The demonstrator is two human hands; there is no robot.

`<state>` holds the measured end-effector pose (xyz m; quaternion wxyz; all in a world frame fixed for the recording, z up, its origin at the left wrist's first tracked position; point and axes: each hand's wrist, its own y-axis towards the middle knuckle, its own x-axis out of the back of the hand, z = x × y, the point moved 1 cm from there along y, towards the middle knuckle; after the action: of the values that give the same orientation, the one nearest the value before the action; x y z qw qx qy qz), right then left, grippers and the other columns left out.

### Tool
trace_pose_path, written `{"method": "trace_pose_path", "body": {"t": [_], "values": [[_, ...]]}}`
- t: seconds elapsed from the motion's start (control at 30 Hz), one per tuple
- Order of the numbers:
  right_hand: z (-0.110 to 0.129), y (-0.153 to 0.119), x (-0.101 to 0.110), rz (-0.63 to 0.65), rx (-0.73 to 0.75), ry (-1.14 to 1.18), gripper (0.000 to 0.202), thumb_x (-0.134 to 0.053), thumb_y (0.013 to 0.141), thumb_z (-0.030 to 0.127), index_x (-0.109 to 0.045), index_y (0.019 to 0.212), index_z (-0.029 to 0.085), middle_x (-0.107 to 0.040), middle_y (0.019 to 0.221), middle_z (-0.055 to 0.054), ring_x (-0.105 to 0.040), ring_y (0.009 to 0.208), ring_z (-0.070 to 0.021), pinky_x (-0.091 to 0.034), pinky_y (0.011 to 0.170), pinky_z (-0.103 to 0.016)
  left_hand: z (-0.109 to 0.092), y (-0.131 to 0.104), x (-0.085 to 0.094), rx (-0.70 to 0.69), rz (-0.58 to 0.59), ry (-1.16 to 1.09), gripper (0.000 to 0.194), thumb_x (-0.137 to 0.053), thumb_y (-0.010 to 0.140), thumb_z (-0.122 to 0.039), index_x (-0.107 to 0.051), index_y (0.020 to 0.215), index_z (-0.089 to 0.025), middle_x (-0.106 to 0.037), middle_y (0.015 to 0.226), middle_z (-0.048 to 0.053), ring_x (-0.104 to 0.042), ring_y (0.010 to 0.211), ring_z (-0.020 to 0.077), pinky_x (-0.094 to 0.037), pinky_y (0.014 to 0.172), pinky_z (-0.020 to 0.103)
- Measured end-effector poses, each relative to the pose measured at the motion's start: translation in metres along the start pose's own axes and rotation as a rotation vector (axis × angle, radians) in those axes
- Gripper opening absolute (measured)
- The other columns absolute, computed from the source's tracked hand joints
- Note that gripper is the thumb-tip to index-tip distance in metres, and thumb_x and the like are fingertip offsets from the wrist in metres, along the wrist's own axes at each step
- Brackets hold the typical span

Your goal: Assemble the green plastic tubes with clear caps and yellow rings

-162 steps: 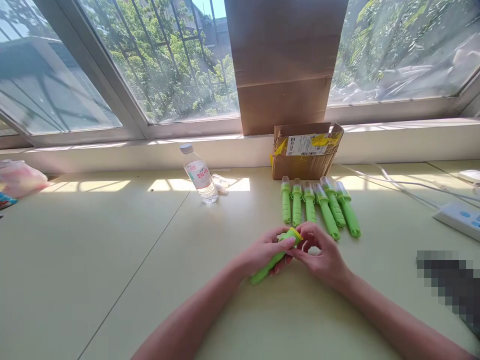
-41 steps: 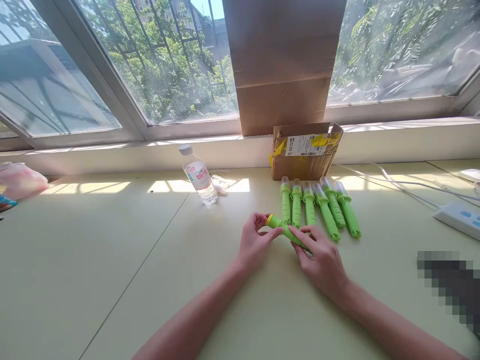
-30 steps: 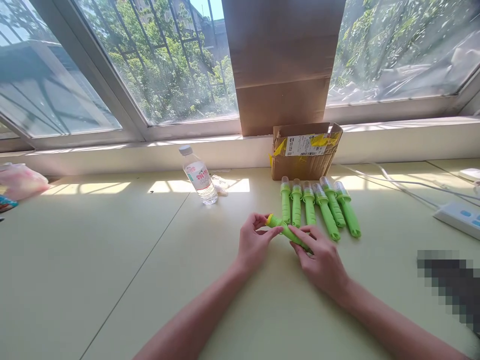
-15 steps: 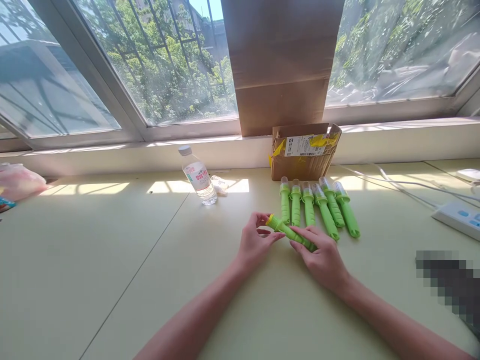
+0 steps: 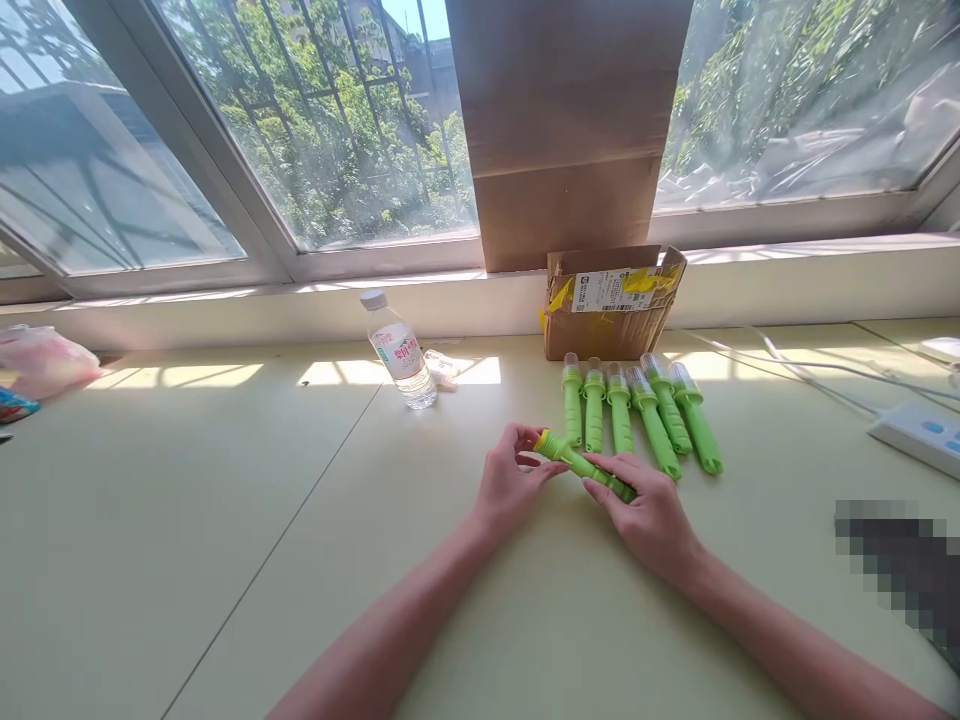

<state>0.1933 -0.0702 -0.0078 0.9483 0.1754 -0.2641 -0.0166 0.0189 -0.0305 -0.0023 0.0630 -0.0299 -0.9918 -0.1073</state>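
A slim green tube [image 5: 576,461] with a ribbed neck and a yellow end is held tilted above the table. My right hand [image 5: 639,503] grips its lower, handle-like part between thumb and fingers. At the yellow end, my left hand [image 5: 511,478] has its fingers curled round the tip, with the thumb by the neck; the exact contact of the fingertips is partly hidden. Just beyond my hands lie several similar green tubes [image 5: 621,425] side by side, their clear caps pointing away from me. What kind of article they are does not show plainly.
Behind the tubes stands an open cardboard box [image 5: 611,325] with yellow tape. A water bottle [image 5: 403,358] is upright left of it, beside a small crumpled wrapper [image 5: 442,370]. A power strip [image 5: 919,435] with cables lies right, a pink plastic bag [image 5: 46,360] far left.
Almost nothing differs. The view has shifted very slightly, while both hands keep the green tube in about the same position.
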Motion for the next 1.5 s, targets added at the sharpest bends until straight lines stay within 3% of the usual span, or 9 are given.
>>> {"method": "trace_pose_path", "body": {"t": [0.27, 0.43, 0.7, 1.03, 1.33, 1.5], "values": [[-0.0005, 0.0000, -0.0002, -0.005, 0.023, -0.020, 0.031, -0.054, 0.082, 0.034, -0.065, 0.107, 0.019, -0.067, 0.095, -0.009, -0.061, 0.083, -0.0205, -0.050, 0.061, -0.028, -0.0024, -0.0014, 0.0002, 0.023, -0.004, 0.018, 0.034, -0.075, 0.064, -0.033, -0.051, 0.083, -0.018, -0.064, 0.098, 0.006, -0.064, 0.072, 0.0146, -0.053, 0.069, 0.031], [-0.0026, 0.0011, -0.0002, -0.021, -0.057, 0.048, 0.030, -0.056, 0.080, 0.036, -0.066, 0.103, 0.019, -0.068, 0.099, -0.008, -0.062, 0.087, -0.0223, -0.051, 0.062, -0.029, -0.0018, -0.0002, -0.0002, -0.002, 0.020, 0.031, 0.033, -0.074, 0.065, -0.030, -0.051, 0.086, -0.019, -0.064, 0.103, 0.007, -0.064, 0.080, 0.0165, -0.052, 0.070, 0.030], [-0.0012, 0.0015, 0.0003, 0.013, -0.141, 0.054, 0.032, -0.056, 0.080, 0.038, -0.067, 0.102, 0.018, -0.069, 0.091, -0.006, -0.061, 0.066, -0.0174, -0.046, 0.052, -0.026, -0.0015, -0.0008, 0.0013, 0.012, 0.071, 0.062, 0.028, -0.069, 0.071, -0.028, -0.047, 0.086, -0.020, -0.063, 0.106, 0.007, -0.065, 0.078, 0.0159, -0.052, 0.070, 0.031], [0.0016, 0.0021, 0.0009, 0.027, -0.145, 0.035, 0.035, -0.054, 0.081, 0.041, -0.067, 0.102, 0.017, -0.069, 0.083, -0.005, -0.059, 0.060, -0.0161, -0.044, 0.051, -0.026, -0.0021, -0.0015, 0.0001, 0.004, 0.040, 0.063, 0.028, -0.070, 0.070, -0.029, -0.047, 0.082, -0.019, -0.064, 0.102, 0.006, -0.064, 0.073, 0.0142, -0.052, 0.068, 0.030], [-0.0031, 0.0013, 0.0012, 0.055, -0.234, 0.096, 0.037, -0.055, 0.081, 0.044, -0.067, 0.103, 0.017, -0.068, 0.080, -0.005, -0.058, 0.065, -0.0162, -0.040, 0.051, -0.024, -0.0020, 0.0000, 0.0011, -0.003, 0.048, 0.114, 0.029, -0.070, 0.070, -0.032, -0.046, 0.079, -0.018, -0.064, 0.097, 0.005, -0.064, 0.074, 0.0137, -0.053, 0.067, 0.029], [-0.0045, 0.0018, 0.0014, 0.077, -0.241, 0.159, 0.033, -0.053, 0.082, 0.044, -0.067, 0.099, 0.019, -0.065, 0.074, -0.002, -0.054, 0.060, -0.0139, -0.039, 0.051, -0.023, -0.0013, -0.0001, 0.0010, -0.043, 0.063, 0.171, 0.030, -0.070, 0.070, -0.031, -0.047, 0.086, -0.019, -0.063, 0.104, 0.006, -0.063, 0.081, 0.0152, -0.052, 0.062, 0.026]]}}
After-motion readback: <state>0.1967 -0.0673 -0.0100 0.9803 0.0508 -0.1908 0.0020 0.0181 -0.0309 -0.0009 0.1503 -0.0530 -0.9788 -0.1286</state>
